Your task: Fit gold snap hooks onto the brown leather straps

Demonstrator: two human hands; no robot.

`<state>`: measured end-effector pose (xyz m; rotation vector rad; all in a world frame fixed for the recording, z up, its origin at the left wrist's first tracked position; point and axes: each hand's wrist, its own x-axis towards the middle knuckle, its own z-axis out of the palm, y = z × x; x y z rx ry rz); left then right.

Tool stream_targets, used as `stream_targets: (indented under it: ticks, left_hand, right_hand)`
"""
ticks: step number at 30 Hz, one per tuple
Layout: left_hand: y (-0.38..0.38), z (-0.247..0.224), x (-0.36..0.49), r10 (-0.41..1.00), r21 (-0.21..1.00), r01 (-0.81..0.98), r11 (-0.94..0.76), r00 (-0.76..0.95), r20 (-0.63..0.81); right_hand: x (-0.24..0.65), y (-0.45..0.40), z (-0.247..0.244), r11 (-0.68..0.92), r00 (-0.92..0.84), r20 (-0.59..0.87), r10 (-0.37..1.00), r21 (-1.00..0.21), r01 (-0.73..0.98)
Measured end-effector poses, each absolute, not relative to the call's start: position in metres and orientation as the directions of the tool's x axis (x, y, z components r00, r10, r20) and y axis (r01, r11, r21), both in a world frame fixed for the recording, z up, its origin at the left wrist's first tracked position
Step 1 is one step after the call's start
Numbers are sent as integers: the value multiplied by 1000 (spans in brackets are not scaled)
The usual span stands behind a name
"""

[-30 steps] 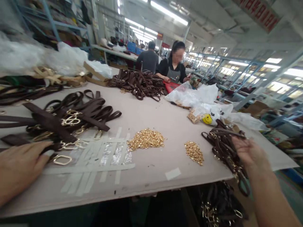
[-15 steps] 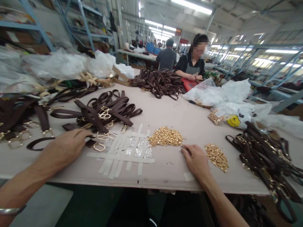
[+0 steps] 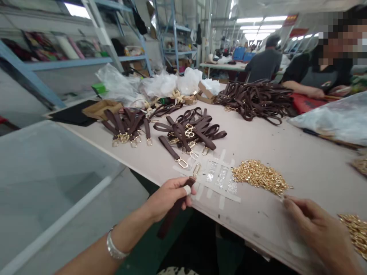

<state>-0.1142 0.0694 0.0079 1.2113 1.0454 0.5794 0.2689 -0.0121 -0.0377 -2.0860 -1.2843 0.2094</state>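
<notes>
My left hand (image 3: 173,196) is closed on a dark brown leather strap (image 3: 168,219), thumb on top, near the table's front edge. The strap's tail hangs below the hand, and an oval gold buckle (image 3: 196,170) sticks out from its upper end. My right hand (image 3: 318,227) has thumb and forefinger pinched together at the near right end of a heap of small gold metal pieces (image 3: 259,175). Something tiny and pale shows at those fingertips; I cannot make out what it is. Between the hands, strips of tape (image 3: 220,193) hold down clear packets of small bits.
Brown straps with gold buckles lie piled behind my left hand (image 3: 189,130) and farther left (image 3: 129,126). A second gold heap (image 3: 355,231) sits at the right edge. Across the table a co-worker (image 3: 318,72) sits by a large strap pile (image 3: 255,99) and a plastic bag (image 3: 335,118).
The view has turned left. My left hand has lifted a strap from beside the pile to the table's front edge. My right hand stays by the gold heap, its fingers now pinched.
</notes>
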Motion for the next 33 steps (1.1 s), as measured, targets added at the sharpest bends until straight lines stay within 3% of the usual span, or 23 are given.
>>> stream_targets:
  ticks: [3,5,9,12,17,21,33]
  left_hand:
    - [47,-1,-95,769,827,-152,541,488,-413]
    - [36,-5,-83,739,737,-260,623,503,-448]
    - [24,-7,-59,761,791,-250,558,534,-369]
    - [19,-8,-46,794,894,-198,401,562,-232]
    - [16,-13,-36,836,936,-84,341,482,-261]
    - [11,-14,-31,835,943,-143,301,516,-188]
    - [6,-12,-33,865,996,68,51,496,-78]
  right_hand:
    - [241,-25,-28,-288,529,16,848,-824,487]
    - [219,-31,-27,-259,508,-66,859,-912,319]
    - [181,-39,-29,-244,409,-194,892,-967,72]
    - [160,-43,-27,-168,393,-166,904,-985,-29]
    - [139,-47,-28,-134,268,-158,951,-985,-106]
    - [130,-46,-32,-166,218,-198,956,-974,-156]
    - [127,-45,-21,-189,196,-181,964,-982,21]
